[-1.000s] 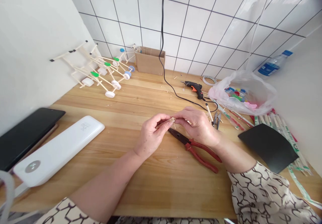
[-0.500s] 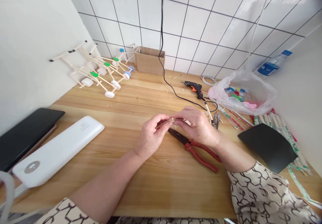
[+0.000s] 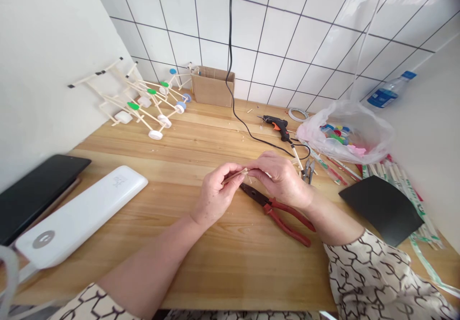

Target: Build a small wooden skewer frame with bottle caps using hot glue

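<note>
My left hand (image 3: 217, 193) pinches a short thin wooden stick (image 3: 234, 175) between thumb and fingers over the middle of the table. Close against it, my right hand (image 3: 278, 178) is closed at the stick's right end, its fingertips meeting those of the left. What the right fingers grip is mostly hidden behind them. Red-handled pliers (image 3: 269, 209) lie on the wood just below the two hands, with their jaws near the left fingertips.
Stick frames with bottle-cap wheels (image 3: 155, 134) stand at the back left, beside a cardboard box (image 3: 213, 86). A glue gun (image 3: 276, 124), small snips (image 3: 308, 170), a plastic bag of caps (image 3: 373, 135) and a black sheet (image 3: 381, 210) lie right. A white power bank (image 3: 86, 214) lies left.
Both hands keep almost the same pose, still together at the stick. The whole view has shifted very slightly; nothing on the table has visibly moved.
</note>
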{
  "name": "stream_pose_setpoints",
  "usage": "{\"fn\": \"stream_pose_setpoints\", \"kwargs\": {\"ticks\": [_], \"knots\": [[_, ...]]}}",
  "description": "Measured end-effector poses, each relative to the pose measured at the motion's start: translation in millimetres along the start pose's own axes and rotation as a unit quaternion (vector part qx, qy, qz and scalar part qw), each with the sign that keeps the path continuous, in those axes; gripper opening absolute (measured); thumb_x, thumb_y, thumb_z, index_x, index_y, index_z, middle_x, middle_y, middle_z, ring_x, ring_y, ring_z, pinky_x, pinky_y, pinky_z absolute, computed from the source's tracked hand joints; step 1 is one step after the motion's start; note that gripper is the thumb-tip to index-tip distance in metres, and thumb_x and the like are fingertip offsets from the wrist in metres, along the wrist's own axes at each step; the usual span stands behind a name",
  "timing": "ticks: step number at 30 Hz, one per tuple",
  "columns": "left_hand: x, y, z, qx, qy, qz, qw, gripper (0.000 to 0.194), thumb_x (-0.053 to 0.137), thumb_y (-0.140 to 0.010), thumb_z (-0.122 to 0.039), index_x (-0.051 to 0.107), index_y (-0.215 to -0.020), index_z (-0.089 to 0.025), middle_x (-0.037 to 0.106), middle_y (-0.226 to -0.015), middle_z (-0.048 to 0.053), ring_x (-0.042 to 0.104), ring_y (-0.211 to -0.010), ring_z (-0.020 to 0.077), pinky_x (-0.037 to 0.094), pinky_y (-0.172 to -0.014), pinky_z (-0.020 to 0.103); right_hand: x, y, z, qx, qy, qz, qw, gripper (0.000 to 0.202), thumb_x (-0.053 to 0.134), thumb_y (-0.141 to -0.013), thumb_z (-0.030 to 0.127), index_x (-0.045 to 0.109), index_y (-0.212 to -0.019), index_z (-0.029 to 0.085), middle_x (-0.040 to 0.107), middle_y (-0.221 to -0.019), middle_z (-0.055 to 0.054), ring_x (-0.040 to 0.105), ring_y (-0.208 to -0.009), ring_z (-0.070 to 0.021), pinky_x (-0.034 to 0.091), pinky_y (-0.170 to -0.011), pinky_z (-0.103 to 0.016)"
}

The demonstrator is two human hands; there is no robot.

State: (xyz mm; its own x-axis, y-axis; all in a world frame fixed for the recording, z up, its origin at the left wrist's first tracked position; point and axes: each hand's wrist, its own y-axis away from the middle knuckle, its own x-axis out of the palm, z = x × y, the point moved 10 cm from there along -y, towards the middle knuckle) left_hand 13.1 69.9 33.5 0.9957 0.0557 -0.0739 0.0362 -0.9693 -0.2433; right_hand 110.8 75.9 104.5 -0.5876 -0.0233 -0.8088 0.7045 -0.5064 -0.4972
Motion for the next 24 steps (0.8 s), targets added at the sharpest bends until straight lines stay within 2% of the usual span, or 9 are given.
{"fn": "stream_pose_setpoints", "kwargs": {"ticks": [24], "knots": [[-0.3,-0.4,-0.7,0.003,-0.003,-0.013,1.0,0.013,0.059,-0.082,-0.028,0.062,-0.088,-0.017,0.07,-0.086,0.003,0.066,-0.079,0.0149,0.053,-0.074,0.024,4.0,-1.2,1.4,0.006,0.011,0.014,1.0,0.018,0.049,-0.091,0.018,0.066,-0.091,0.013,0.068,-0.072,-0.008,0.056,-0.069,-0.0176,0.046,-0.067,-0.03]]}}
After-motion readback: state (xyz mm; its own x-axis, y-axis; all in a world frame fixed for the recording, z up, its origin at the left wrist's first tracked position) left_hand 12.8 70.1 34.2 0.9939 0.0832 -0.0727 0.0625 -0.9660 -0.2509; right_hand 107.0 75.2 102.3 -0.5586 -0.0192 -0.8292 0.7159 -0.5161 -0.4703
